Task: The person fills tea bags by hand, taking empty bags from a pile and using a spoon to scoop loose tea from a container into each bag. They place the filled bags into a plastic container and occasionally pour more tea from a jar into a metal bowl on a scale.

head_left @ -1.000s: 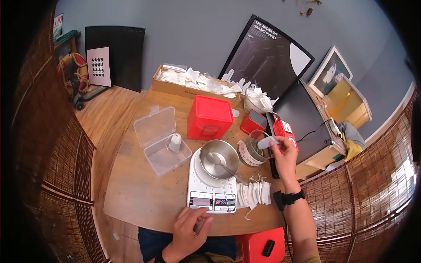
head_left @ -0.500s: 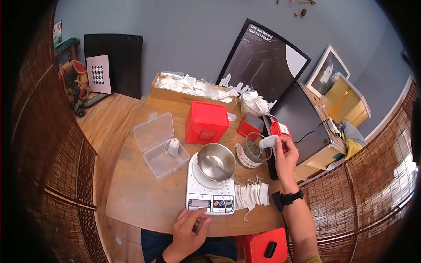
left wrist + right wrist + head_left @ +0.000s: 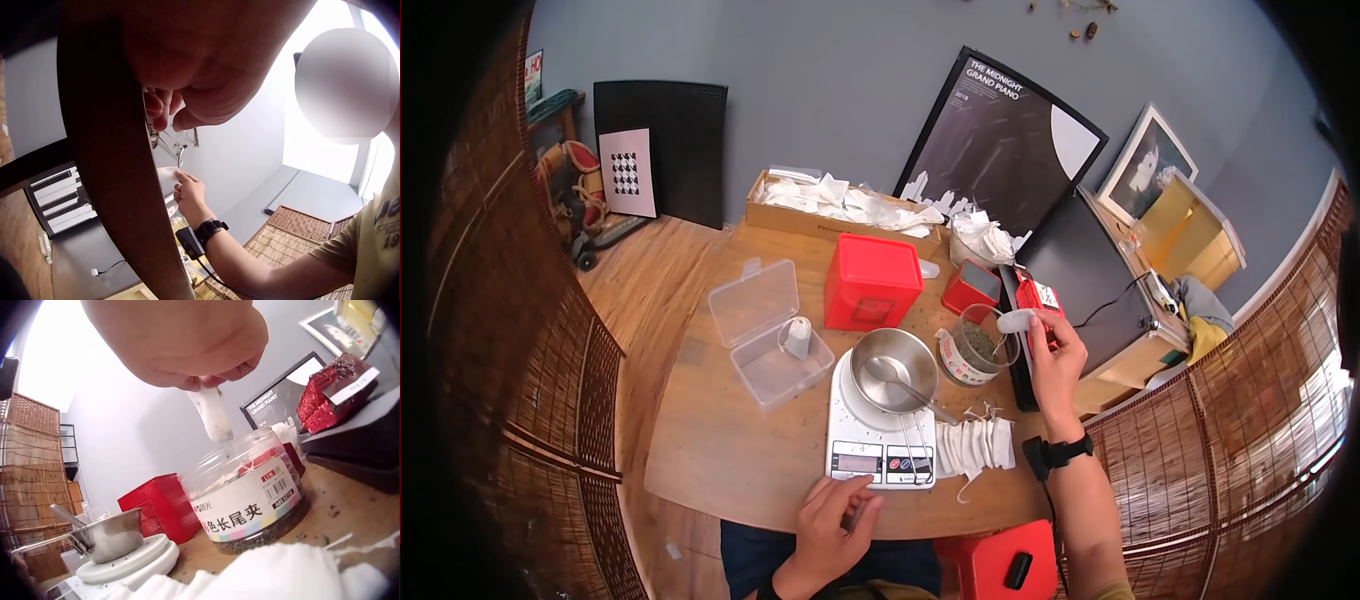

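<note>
My right hand [image 3: 1058, 362] pinches a small white scoop [image 3: 1015, 321] above the rim of a clear round jar [image 3: 968, 372] holding dark dried leaves. In the right wrist view the scoop [image 3: 214, 417] points down over the jar [image 3: 250, 500]. My left hand [image 3: 832, 532] rests at the front edge of a white kitchen scale [image 3: 840, 425], fingers loosely bent near its display. On the scale stands a steel pan [image 3: 862, 352] with a metal spoon [image 3: 883, 370] in it. A row of white pouches [image 3: 980, 445] lies right of the scale.
Behind the scale stands a red canister [image 3: 873, 283]. An open clear plastic box [image 3: 752, 372] with one filled white pouch [image 3: 798, 338] is at the left. A cardboard box [image 3: 785, 219] of white pouches lies at the back, and a small red tin [image 3: 971, 288] is behind the jar.
My right hand has shifted slightly with the scoop, which now lies nearer the jar's right rim and more level. The head view has tilted a little. My left hand stays at the scale's front.
</note>
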{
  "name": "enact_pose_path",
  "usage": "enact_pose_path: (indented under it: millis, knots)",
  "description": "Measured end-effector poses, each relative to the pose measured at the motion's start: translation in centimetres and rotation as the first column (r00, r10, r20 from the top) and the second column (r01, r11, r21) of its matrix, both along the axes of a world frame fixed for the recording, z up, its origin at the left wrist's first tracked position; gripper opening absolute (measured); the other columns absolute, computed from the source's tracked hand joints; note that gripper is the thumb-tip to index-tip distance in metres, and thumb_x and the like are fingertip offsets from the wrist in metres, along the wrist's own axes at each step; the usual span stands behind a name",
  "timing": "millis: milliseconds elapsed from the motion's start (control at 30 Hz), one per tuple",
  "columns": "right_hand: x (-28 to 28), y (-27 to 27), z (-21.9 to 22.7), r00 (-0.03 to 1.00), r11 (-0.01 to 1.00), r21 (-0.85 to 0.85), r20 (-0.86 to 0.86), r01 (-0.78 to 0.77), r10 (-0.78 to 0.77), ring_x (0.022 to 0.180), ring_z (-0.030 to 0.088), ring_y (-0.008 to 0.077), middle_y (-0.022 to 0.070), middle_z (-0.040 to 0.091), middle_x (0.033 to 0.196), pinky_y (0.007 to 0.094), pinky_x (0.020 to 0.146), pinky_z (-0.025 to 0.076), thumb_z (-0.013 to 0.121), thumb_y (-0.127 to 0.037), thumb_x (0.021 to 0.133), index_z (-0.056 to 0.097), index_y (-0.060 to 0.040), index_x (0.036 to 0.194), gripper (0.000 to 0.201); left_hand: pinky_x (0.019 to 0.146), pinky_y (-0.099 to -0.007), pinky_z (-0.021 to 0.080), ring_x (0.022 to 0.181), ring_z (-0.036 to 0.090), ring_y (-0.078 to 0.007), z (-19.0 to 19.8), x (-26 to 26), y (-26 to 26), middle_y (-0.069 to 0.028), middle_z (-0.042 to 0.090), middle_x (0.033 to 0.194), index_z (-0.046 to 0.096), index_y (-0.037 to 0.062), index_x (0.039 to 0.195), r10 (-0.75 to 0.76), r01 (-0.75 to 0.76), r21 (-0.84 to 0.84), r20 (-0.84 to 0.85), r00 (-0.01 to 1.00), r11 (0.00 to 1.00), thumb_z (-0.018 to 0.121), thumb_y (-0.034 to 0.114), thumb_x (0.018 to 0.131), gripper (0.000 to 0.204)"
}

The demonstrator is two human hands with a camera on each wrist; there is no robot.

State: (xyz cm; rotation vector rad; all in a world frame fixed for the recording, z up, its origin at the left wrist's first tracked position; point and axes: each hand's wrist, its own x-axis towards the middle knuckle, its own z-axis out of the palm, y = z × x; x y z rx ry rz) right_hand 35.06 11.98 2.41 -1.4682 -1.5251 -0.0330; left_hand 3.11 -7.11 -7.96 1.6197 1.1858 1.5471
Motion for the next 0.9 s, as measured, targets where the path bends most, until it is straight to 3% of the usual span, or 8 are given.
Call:
enact_pose_path:
  millis: [100, 167, 200, 367, 433, 633, 833, 900]
  knots:
    - [0.1, -0.1, 0.1, 0.999, 0.994, -0.109, 0.038, 0.013, -0.009, 0.072, 0.061, 0.009, 0.0059, 0.075, 0.088, 0.0284, 0.067, 0.049, 0.078, -0.014, 0.102, 0.083, 0.0008, 0.111, 0.018, 0.065, -0.0306, 0.053, 0.074, 0.067, -0.021, 0.1, -0.1, -0.2, -0.0099, 0.075, 0.088, 0.073, -0.0012, 0.118, -0.005, 0.005, -0.013, -0.011, 1.0, 1.0, 0.082, -0.003, 0.089, 0.031]
    - [-0.7, 0.3, 0.3, 0.998, 0.971, 0.231, -0.012, -0.053, 0.057, 0.076, 0.064, 0.0097, 0.0061, 0.078, 0.089, 0.0282, 0.071, 0.052, 0.077, -0.012, 0.102, 0.083, 0.0014, 0.111, 0.017, 0.062, -0.0312, 0.053, 0.076, 0.067, -0.022, 0.0, -0.1, -0.1, -0.0088, 0.074, 0.09, 0.072, -0.0005, 0.119, -0.011, 0.011, 0.006, -0.024, 1.0, 1.0, 0.082, -0.001, 0.091, 0.03]
    - [-0.5, -0.2, 0.8, 0.997, 0.999, -0.008, -0.06, -0.038, 0.038, 0.08, 0.067, 0.0106, 0.0066, 0.079, 0.091, 0.0284, 0.076, 0.054, 0.076, -0.011, 0.103, 0.082, 0.0023, 0.112, 0.017, 0.062, -0.0312, 0.053, 0.076, 0.067, -0.022, 0.0, -0.1, -0.1, -0.0088, 0.074, 0.09, 0.072, -0.0005, 0.119, -0.009, 0.009, 0.002, -0.025, 1.0, 1.0, 0.082, -0.001, 0.091, 0.03]
    - [0.1, 0.0, -0.2, 0.998, 0.996, 0.077, -0.041, -0.033, 0.037, 0.08, 0.068, 0.0087, 0.0054, 0.078, 0.09, 0.0262, 0.072, 0.054, 0.076, -0.014, 0.104, 0.082, 0.0028, 0.113, 0.02, 0.062, -0.0315, 0.053, 0.076, 0.066, -0.0223, 0.2, -0.2, -0.1, -0.0088, 0.074, 0.089, 0.072, -0.0006, 0.12, -0.025, 0.025, -0.012, -0.024, 0.999, 1.0, 0.082, -0.001, 0.09, 0.031]
    - [0.7, -0.4, -0.5, 0.975, 0.987, -0.153, -0.223, -0.054, 0.018, 0.08, 0.069, 0.0073, 0.004, 0.078, 0.092, 0.0245, 0.067, 0.056, 0.075, -0.016, 0.106, 0.083, 0.0012, 0.114, 0.021, 0.063, -0.0308, 0.053, 0.075, 0.066, -0.0213, 0.3, -0.1, -0.2, -0.0091, 0.074, 0.089, 0.072, -0.0006, 0.12, -0.033, 0.032, -0.02, -0.026, 0.999, 0.999, 0.082, -0.003, 0.09, 0.031]
    - [2.8, -4.0, -0.6, 0.855, 0.985, -0.023, -0.5, -0.173, 0.139, 0.095, 0.077, 0.0153, 0.0103, 0.079, 0.108, 0.0284, 0.077, 0.064, 0.071, -0.01, 0.109, 0.074, 0.0046, 0.119, 0.018, 0.063, -0.0321, 0.053, 0.076, 0.065, -0.0226, 0.3, -0.2, -0.1, -0.0089, 0.074, 0.09, 0.072, 0.0001, 0.122, -0.05, 0.048, -0.053, -0.028, 0.998, 0.997, 0.082, -0.002, 0.09, 0.034]
    - [4.7, -13.8, -3.3, 0.954, 0.998, -0.058, -0.295, 0.033, -0.049, 0.108, 0.076, 0.0204, 0.0166, 0.078, 0.126, 0.0323, 0.091, 0.064, 0.07, -0.002, 0.106, 0.074, 0.0046, 0.116, 0.013, 0.063, -0.0326, 0.052, 0.076, 0.065, -0.0228, 0.2, 0.0, -0.1, -0.0091, 0.075, 0.089, 0.072, 0.0008, 0.123, -0.054, 0.053, -0.076, -0.019, 0.998, 0.996, 0.083, -0.002, 0.089, 0.035]
    - [3.5, -15.6, -5.8, 0.972, 0.994, -0.08, -0.227, -0.077, 0.057, 0.11, 0.076, 0.0205, 0.0166, 0.079, 0.125, 0.0326, 0.094, 0.062, 0.072, -0.001, 0.103, 0.077, 0.0026, 0.111, 0.01, 0.063, -0.0327, 0.052, 0.075, 0.065, -0.023, 0.2, 0.0, -0.1, -0.0092, 0.075, 0.089, 0.072, 0.0008, 0.123, -0.061, 0.059, -0.082, -0.02, 0.998, 0.995, 0.083, -0.002, 0.089, 0.036]
